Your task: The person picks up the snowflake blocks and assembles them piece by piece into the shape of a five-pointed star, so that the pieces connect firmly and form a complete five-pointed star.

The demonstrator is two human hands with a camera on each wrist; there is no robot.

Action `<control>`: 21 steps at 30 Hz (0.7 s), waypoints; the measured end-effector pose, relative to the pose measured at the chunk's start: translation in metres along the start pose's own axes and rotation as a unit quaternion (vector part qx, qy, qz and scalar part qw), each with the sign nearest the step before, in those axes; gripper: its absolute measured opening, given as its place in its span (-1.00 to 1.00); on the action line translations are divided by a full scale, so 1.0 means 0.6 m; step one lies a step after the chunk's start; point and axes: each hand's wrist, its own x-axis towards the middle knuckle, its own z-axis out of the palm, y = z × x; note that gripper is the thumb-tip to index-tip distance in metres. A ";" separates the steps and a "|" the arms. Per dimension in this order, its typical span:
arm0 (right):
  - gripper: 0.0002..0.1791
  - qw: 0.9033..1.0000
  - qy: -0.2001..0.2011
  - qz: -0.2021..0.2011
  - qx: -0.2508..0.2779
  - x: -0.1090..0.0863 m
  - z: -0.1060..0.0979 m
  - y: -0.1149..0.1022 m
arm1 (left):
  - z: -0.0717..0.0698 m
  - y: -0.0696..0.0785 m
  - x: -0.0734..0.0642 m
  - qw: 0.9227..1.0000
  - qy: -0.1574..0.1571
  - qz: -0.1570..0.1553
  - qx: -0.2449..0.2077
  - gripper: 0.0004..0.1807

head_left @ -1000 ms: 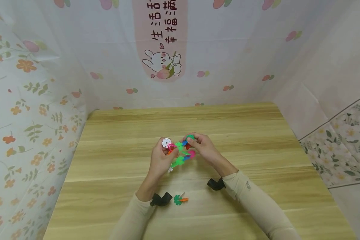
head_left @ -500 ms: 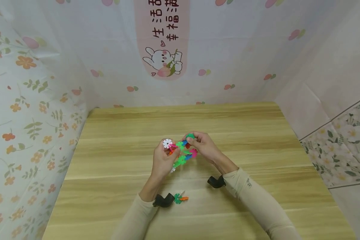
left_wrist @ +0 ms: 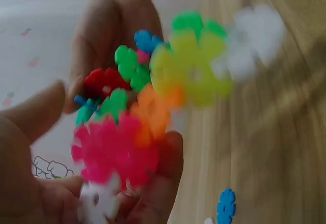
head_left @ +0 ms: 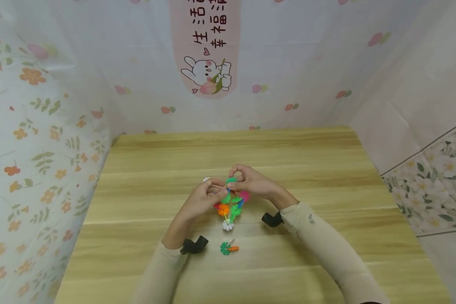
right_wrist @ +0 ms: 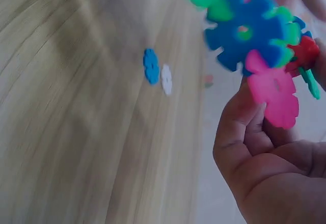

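Both hands hold a cluster of linked, notched plastic flower discs [head_left: 236, 210] above the wooden table. Thumb and fingertips of my right hand [head_left: 256, 182] pinch a green disc [head_left: 231, 180] at its top. My left hand [head_left: 203, 198] grips the cluster from the left, its thumb and forefinger tips right beside that green disc. An orange disc [head_left: 223, 210] and a white disc [head_left: 228, 225] hang toward the front. In the left wrist view a pink disc [left_wrist: 119, 150] overlaps the left fingers. The right wrist view has a blue disc [right_wrist: 244, 28] and a pink one [right_wrist: 275, 94] before the right hand.
Nearer the front of the table [head_left: 308, 160] lies a small group of a green disc [head_left: 225, 248] and an orange disc [head_left: 233, 248]. In the right wrist view a blue disc [right_wrist: 151, 66] and a white disc [right_wrist: 166, 79] rest on the wood. Printed cloth walls [head_left: 137, 93] stand behind and beside.
The cluster has turned, bringing its orange and white discs round to the front. My left hand has shifted its hold to beside the right fingertips. The small group in front stays put.
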 end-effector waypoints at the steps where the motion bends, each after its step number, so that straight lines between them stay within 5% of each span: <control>1: -0.57 1.000 -0.005 0.005 0.000 0.007 0.003 0.002 | -0.001 0.000 0.000 1.000 -0.010 -0.007 0.011 -0.57; 4: -0.56 0.999 0.013 0.014 -0.027 0.026 0.009 0.004 | -0.007 0.007 -0.006 0.999 0.002 -0.035 0.019 -0.54; 7: -0.53 0.994 0.075 0.031 -0.066 0.046 0.003 0.010 | -0.024 0.018 -0.020 0.998 0.037 -0.048 -0.011 -0.55; 10: -0.55 0.987 0.120 0.047 -0.093 0.063 -0.003 0.031 | -0.050 0.004 -0.029 0.996 0.064 -0.056 -0.034 -0.52; 16: -0.56 0.982 0.108 0.046 -0.150 0.086 0.009 0.088 | -0.083 -0.030 -0.034 0.988 0.127 -0.068 -0.049 -0.48; 18: -0.54 0.973 0.105 0.033 -0.201 0.090 0.020 0.095 | -0.086 -0.029 -0.034 0.987 0.140 -0.059 -0.060 -0.52; 21: -0.50 0.945 0.108 -0.004 -0.308 0.093 0.040 0.097 | -0.087 -0.025 -0.032 0.984 0.159 -0.045 -0.069 -0.56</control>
